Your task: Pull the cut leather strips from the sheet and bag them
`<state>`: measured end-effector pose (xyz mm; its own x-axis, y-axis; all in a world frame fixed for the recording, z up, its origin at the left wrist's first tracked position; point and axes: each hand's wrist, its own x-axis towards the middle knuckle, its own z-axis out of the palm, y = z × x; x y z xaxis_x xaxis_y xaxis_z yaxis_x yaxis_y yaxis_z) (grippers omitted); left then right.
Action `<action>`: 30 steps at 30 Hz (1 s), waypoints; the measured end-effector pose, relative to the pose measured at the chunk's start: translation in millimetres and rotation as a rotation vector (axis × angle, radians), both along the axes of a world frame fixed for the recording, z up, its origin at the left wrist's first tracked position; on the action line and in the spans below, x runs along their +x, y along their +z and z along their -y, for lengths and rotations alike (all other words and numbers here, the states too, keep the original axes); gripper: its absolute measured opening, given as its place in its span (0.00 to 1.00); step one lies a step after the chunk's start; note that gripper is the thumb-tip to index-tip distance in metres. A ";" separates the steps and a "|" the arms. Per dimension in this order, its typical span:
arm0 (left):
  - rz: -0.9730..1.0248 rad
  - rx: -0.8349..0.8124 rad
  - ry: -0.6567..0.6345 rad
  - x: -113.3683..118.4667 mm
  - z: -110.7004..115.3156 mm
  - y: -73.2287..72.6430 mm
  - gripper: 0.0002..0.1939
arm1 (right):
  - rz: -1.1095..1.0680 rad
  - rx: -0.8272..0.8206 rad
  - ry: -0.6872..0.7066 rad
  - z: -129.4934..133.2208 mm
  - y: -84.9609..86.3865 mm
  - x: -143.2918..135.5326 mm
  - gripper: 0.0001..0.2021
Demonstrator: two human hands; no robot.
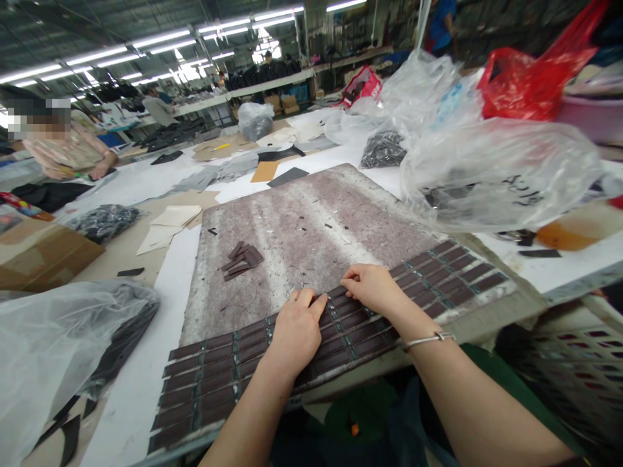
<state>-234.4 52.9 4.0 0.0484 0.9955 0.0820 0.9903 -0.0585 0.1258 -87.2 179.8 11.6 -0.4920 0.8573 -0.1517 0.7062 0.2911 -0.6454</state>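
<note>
Rows of dark brown strips lie side by side along the near edge of a worn, stained board. My left hand rests on the upper rows near the middle, its fingers spread and pressing down. Just to the right, my right hand is pinched at the top row's edge; what its fingertips hold, if anything, is too small to name. A bracelet is on that wrist. On the board's left part sits a small heap of loose brown strips, with scraps and threads scattered beyond.
Plastic bags stand at the right, with a red bag behind. At the left are a cardboard box and a bag of dark pieces. A person works at the far left. A crate stands below right.
</note>
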 end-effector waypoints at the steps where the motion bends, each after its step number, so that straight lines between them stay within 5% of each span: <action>1: -0.009 -0.002 -0.002 0.3 0.0 0.0 0.24 | 0.014 0.034 0.008 0.4 0.2 -0.1 0.08; 15: -0.067 -0.041 0.044 6.9 -1.2 3.1 0.25 | 0.242 0.470 0.203 12.8 17.1 14.9 0.14; 20: -0.048 -0.046 0.064 10.0 -1.2 5.3 0.24 | 0.301 0.474 0.400 16.9 17.2 25.4 0.15; 30: -0.092 -0.074 0.066 18.7 -0.5 12.4 0.24 | 0.442 0.503 0.359 32.7 20.5 23.3 0.15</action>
